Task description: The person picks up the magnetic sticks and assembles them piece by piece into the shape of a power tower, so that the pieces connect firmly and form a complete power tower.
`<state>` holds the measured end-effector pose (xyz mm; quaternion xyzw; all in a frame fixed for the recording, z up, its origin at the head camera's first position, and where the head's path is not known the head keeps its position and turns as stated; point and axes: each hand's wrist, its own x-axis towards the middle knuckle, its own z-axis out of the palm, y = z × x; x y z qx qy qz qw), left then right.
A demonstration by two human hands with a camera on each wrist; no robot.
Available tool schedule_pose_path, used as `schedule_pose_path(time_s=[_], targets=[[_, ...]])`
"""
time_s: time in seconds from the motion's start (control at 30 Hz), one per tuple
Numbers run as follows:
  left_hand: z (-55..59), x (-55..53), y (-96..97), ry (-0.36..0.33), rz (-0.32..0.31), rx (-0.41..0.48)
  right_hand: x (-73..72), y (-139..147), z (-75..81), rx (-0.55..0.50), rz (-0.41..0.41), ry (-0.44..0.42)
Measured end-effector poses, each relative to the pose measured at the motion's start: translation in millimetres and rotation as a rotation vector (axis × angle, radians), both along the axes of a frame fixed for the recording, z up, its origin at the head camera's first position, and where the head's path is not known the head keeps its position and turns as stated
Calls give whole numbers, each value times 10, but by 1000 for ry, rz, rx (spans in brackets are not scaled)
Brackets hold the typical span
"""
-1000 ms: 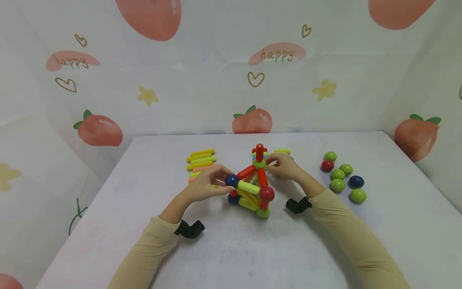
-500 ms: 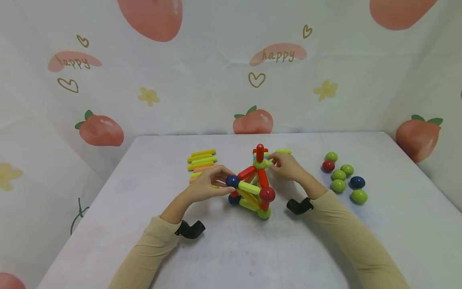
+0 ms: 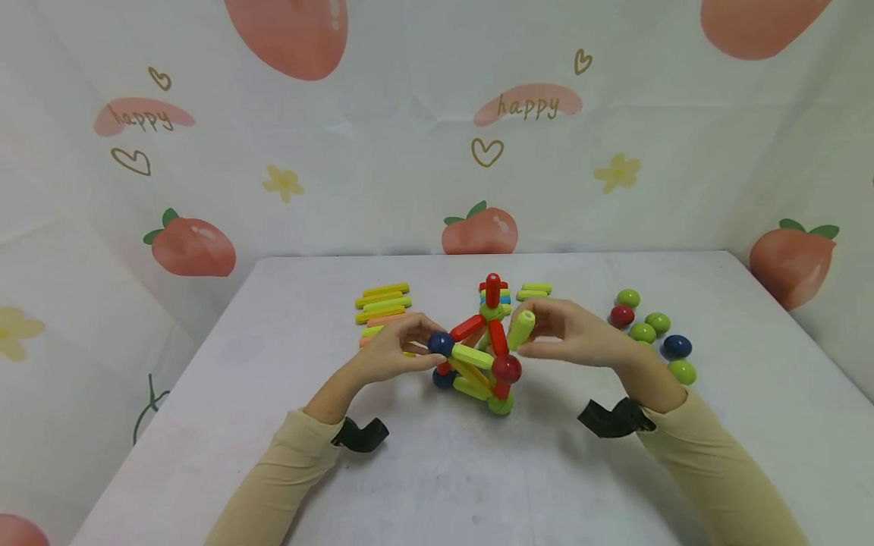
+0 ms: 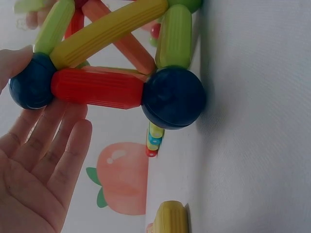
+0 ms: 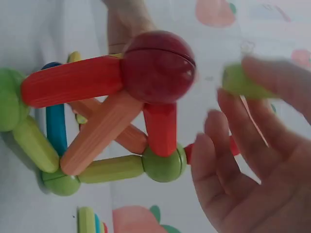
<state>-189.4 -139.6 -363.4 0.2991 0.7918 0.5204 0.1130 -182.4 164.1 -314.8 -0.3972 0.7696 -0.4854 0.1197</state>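
Note:
A frame of coloured rods joined by balls stands on the table, with a red rod pointing up from its top green ball. My left hand pinches the upper dark blue ball at the frame's left corner, thumb on one side and fingers on the other. To the right of the frame, my right hand holds a light green rod between thumb and fingers. In the right wrist view that rod is apart from the red ball; its far part is hidden by the thumb.
Yellow, green and orange rods lie in a row behind my left hand. More short rods lie behind the frame. Several loose green, red and blue balls sit at the right, partly behind my right forearm. A printed cloth hangs behind the table.
My right hand has picked up the light green rod from behind the frame and brought it nearer, to the frame's right side. The left hand stays on the blue ball.

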Motion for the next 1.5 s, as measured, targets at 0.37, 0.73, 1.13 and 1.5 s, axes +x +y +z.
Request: schedule_pose_path(time_s=[0.37,0.73,1.13,1.5], targets=[[1,5,3,-12,-1,2,-104,64,-57,14,74,-46],[9,12,-1,-14,7,-7,-745,-119,-519,299,-442,-112],[15,13,6,-7,10,1,-763,-387,-645,495,-437,96],[-4,17,61,-31,27,18,-615,-131,-464,503,-377,138]])
